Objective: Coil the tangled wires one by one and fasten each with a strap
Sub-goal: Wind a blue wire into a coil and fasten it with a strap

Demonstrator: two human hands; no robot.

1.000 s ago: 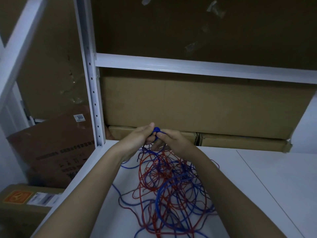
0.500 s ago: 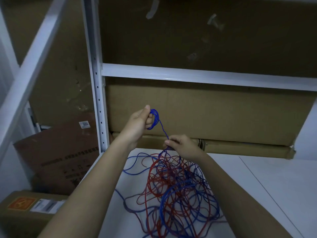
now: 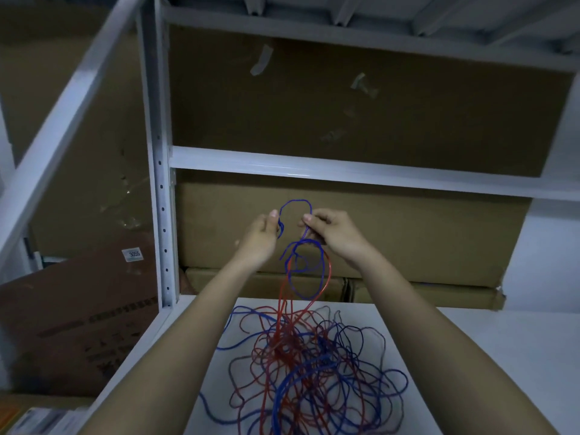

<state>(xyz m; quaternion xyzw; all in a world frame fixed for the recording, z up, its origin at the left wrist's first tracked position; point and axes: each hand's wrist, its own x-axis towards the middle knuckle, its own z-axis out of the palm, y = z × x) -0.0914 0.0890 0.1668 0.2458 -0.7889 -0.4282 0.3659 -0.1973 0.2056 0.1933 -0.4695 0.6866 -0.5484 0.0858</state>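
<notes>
Since half a second ago the right hand has risen from the top of the pile to the height of the left hand, and both now sit higher above the shelf, with a red wire drawn up along with the blue. The left hand has its fingers curled around a small bunch of blue wire, thumb up beside it. The right hand pinches the same wire between thumb and curled fingers, just to the right. Between the two hands the wire arches up in a short loop. Below the right hand it hangs in a larger loop and runs down into the tangle, a heap of blue and red wires spread on the white shelf between the forearms. The red wire rises from the heap to just under the right hand; whether that hand holds it too cannot be told. Behind the hands a long cardboard box lies at the back of the shelf, under a white rail. A white upright post stands to the left, with a labelled carton beyond it.
</notes>
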